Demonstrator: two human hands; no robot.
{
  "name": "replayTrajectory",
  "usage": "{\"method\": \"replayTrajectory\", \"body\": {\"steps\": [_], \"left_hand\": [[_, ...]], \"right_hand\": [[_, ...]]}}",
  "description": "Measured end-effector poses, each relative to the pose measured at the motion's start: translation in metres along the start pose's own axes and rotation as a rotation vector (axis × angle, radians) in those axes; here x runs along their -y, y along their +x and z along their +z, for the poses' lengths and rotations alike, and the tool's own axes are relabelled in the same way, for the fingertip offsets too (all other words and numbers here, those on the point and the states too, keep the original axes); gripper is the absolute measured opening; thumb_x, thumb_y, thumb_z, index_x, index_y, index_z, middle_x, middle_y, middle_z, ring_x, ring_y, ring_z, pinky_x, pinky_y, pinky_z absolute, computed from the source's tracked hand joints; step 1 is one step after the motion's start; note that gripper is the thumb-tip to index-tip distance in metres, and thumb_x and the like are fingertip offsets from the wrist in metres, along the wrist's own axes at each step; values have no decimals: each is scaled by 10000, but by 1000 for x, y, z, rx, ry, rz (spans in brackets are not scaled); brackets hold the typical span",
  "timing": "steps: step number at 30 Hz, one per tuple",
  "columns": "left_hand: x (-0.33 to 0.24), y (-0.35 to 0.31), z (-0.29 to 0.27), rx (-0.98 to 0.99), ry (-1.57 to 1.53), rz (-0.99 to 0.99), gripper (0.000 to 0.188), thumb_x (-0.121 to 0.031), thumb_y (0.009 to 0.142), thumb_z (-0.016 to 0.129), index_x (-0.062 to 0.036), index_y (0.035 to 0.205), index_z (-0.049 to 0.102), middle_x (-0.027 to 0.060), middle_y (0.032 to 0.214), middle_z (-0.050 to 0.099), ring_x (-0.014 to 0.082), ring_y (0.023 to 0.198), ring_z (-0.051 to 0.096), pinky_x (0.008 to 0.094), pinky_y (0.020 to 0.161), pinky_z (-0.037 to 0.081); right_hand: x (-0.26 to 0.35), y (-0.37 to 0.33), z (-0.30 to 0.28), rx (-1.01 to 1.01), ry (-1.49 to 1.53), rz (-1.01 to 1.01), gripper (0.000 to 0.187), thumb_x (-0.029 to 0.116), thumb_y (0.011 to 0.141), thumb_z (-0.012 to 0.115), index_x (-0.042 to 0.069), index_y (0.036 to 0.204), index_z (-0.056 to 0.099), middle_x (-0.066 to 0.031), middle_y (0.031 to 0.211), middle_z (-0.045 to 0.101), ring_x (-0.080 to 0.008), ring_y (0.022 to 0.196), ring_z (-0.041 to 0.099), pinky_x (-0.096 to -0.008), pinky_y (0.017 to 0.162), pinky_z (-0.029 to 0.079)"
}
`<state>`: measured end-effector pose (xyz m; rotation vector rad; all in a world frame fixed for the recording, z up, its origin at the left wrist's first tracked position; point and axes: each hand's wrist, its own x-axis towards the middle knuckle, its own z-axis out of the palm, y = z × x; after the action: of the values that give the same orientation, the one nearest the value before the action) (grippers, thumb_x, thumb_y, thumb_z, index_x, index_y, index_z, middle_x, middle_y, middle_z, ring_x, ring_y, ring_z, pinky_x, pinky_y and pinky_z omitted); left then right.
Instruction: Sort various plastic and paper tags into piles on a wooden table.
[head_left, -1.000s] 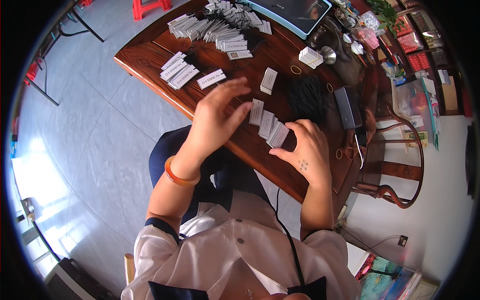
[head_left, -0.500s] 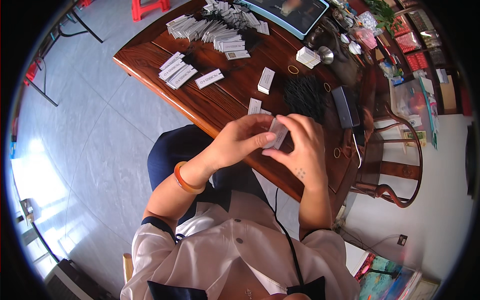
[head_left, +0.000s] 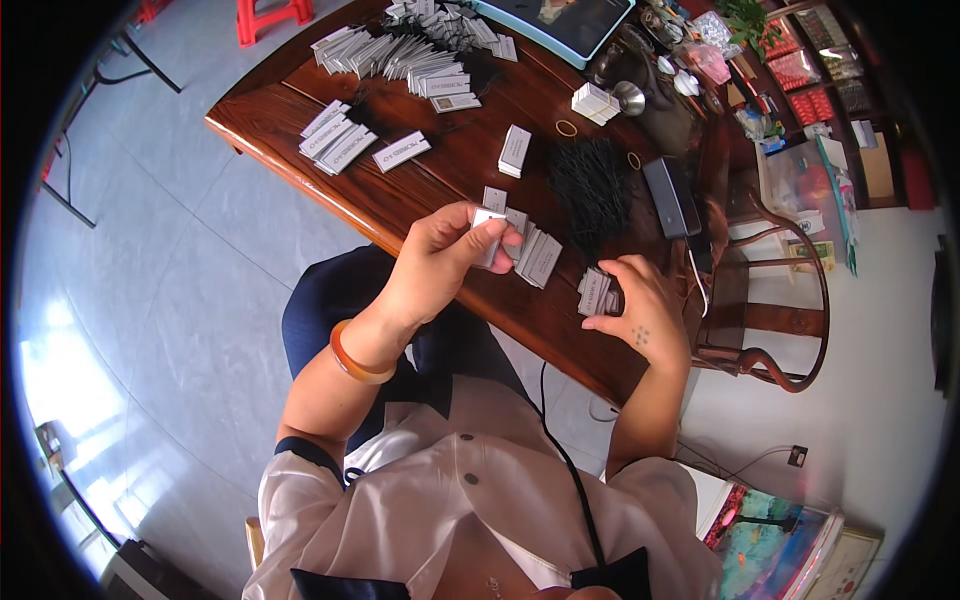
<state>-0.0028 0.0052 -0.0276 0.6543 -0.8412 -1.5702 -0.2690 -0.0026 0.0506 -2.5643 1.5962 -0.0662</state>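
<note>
Between the thumb and fingers of my left hand (head_left: pixel 440 255) is a small white hang tag (head_left: pixel 486 218), held over the table's near edge. My right hand (head_left: pixel 648 312) curls its thumb and fingers round a small stack of hang tags (head_left: pixel 593 291) at the table's right part. Between my hands a spread row of printed tags (head_left: pixel 540 258) lies on the wood, partly behind my left fingers. A neat stack of white tags (head_left: pixel 514 150) lies farther back. Beside it rests a bundle of black strings (head_left: pixel 590 200).
Strung tags (head_left: pixel 400 60) heap on the wooden table (head_left: pixel 270 115), with smaller piles (head_left: pixel 338 140) and a single tag (head_left: pixel 401 151) nearer. A tablet (head_left: pixel 560 25), a white tag block (head_left: pixel 594 103), rubber bands (head_left: pixel 566 128) and a dark box (head_left: pixel 671 198) lie around. A wooden chair (head_left: pixel 790 318) stands right.
My hands have come apart: the left drew slightly left with a tag, and the right moved right and down to the small stack. The spread row between them now shows. The view shifted slightly.
</note>
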Motion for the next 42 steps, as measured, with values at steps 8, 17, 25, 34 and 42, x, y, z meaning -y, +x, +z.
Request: {"method": "replayTrajectory", "body": {"steps": [8,17,25,34,42], "left_hand": [[-3,-1,0,-26,-70,-23,221,-204,1024,455,-9,1045,555,59,935,648,110,762,597,258,748,517],[3,-2,0,-7,37,7,233,-224,1028,443,-17,1054,549,67,892,632,125,721,565,256,718,482],[2,-1,0,12,62,33,229,-213,1028,445,-17,1066,555,63,895,632,112,725,541,248,711,468],[4,-3,3,29,73,49,194,-193,1003,510,-18,1073,558,60,908,641,99,722,540,232,697,464],[8,-7,9,156,10,90,296,-64,890,671,-17,1144,526,69,1028,641,103,945,573,250,829,467]], "right_hand": [[-9,1,11,49,20,14,637,228,562,862,44,1118,613,-91,1090,589,-283,1009,588,-370,860,480],[-11,-1,9,63,68,19,647,212,560,868,40,1122,597,-93,1065,587,-263,937,607,-357,817,502],[-12,0,18,-44,-21,-61,648,228,558,872,51,1120,603,-93,1059,587,-285,945,601,-369,822,490],[-5,-9,10,-193,111,-3,593,273,580,862,55,1072,614,-99,1032,626,-306,961,586,-405,856,439],[49,14,3,-391,141,-174,654,247,560,874,105,1124,575,-60,964,638,-280,909,596,-410,830,429]]}}
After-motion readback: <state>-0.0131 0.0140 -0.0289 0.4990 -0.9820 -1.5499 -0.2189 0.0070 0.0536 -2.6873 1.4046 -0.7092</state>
